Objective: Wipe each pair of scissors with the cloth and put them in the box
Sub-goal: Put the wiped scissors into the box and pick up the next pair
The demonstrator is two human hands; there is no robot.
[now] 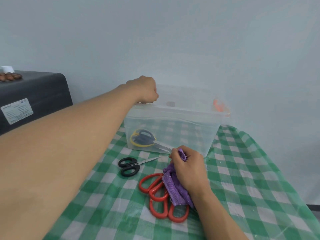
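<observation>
A clear plastic box (199, 116) stands at the far end of the table. Inside it lie scissors with blue and yellow handles (142, 139). My left hand (146, 90) hovers over the box's left rim with fingers curled downward; whether it holds anything is hidden. My right hand (189, 168) grips a purple cloth (174, 187) just in front of the box. The cloth drapes over two pairs of red-handled scissors (159, 196), hiding their blades. Black-handled scissors (129, 166) lie on the table to the left of the cloth.
The table has a green and white checked cover (251, 179). A dark grey case (38, 94) with a white label stands at the left beside the table. An orange clip (218, 105) sits on the box's right end. A pale wall rises behind.
</observation>
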